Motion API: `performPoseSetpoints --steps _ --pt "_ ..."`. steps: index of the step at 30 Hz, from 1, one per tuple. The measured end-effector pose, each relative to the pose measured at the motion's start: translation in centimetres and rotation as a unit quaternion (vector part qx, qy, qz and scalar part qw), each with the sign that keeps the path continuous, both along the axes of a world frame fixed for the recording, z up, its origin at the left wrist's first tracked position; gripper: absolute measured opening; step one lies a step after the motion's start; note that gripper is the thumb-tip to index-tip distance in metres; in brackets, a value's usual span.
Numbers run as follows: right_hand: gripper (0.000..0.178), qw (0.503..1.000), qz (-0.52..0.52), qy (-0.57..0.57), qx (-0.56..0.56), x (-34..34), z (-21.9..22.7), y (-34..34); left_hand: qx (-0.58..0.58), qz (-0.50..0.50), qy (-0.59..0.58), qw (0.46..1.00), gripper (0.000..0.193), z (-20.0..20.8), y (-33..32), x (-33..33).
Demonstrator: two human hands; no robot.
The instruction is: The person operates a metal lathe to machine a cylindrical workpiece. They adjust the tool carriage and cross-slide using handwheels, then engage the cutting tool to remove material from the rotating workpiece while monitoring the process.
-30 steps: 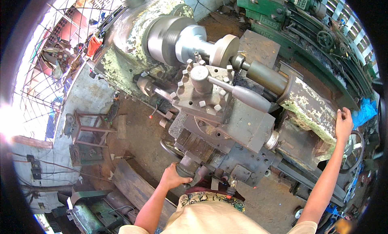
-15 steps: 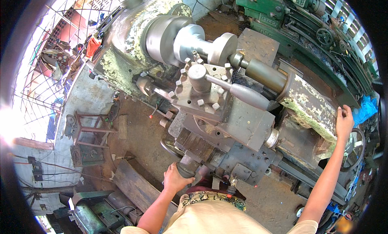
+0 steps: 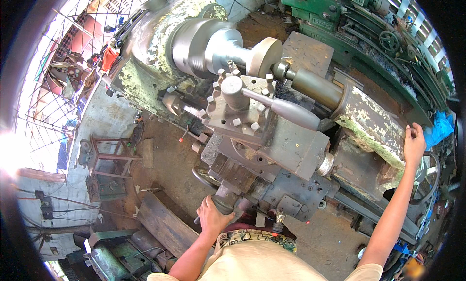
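My left hand point(image 3: 213, 217) is closed around the round cross-slide handle point(image 3: 225, 199) of a metal lathe, low in the middle. My right hand point(image 3: 414, 144) rests against the outer end of the worn tailstock point(image 3: 371, 118), fingers loosely bent and slightly apart. A shiny flanged metal workpiece point(image 3: 225, 48) spans from the chuck point(image 3: 194, 46) to the tailstock centre point(image 3: 280, 69); the chuck's surface looks smeared, as if turning. In front of the workpiece stands the square tool post point(image 3: 235, 113), its long clamping lever point(image 3: 293, 112) pointing right. A cutting tool tip lies close to the workpiece.
A tailstock handwheel point(image 3: 429, 176) is just beyond my right hand. Behind is a second, green lathe point(image 3: 320, 24). At left are a metal-frame stand point(image 3: 111, 157) and a wire-mesh window point(image 3: 46, 92). A long wooden board point(image 3: 167, 225) and a green machine point(image 3: 114, 252) sit lower left.
My left hand has turned slightly on the handle, and a thin bar end now shows beside it. The view has shifted a little; my right hand stays at the tailstock.
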State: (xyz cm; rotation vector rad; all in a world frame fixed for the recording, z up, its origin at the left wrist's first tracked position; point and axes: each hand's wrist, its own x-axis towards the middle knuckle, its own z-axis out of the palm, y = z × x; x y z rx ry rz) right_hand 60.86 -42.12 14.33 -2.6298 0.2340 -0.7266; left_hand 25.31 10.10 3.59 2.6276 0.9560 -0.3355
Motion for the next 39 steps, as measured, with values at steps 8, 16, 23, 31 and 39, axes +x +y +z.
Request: performPoseSetpoints --steps 8,16,23,31,39 --pt "0.032 1.0 -0.006 -0.001 -0.028 0.1 0.0 -0.2 -0.168 -0.047 0.098 0.98 0.098 -0.2 5.4 1.0" --pt "0.033 1.0 0.012 0.015 0.001 0.7 -0.7 -1.6 -0.492 0.016 0.063 0.868 0.075 -4.8 10.1 0.7" --pt "0.035 0.999 -0.008 0.011 -0.044 1.1 -1.1 -2.2 -0.433 -0.014 0.063 0.899 0.077 -3.3 9.1 1.2" --pt "0.035 0.998 -0.021 0.006 -0.061 1.1 -1.2 -2.3 -0.306 -0.041 0.081 0.948 0.098 -2.8 8.4 1.4" --pt "0.035 0.997 -0.034 0.01 -0.062 1.1 -1.2 -2.3 -0.27 -0.018 0.089 0.958 0.102 -0.4 6.5 2.2"
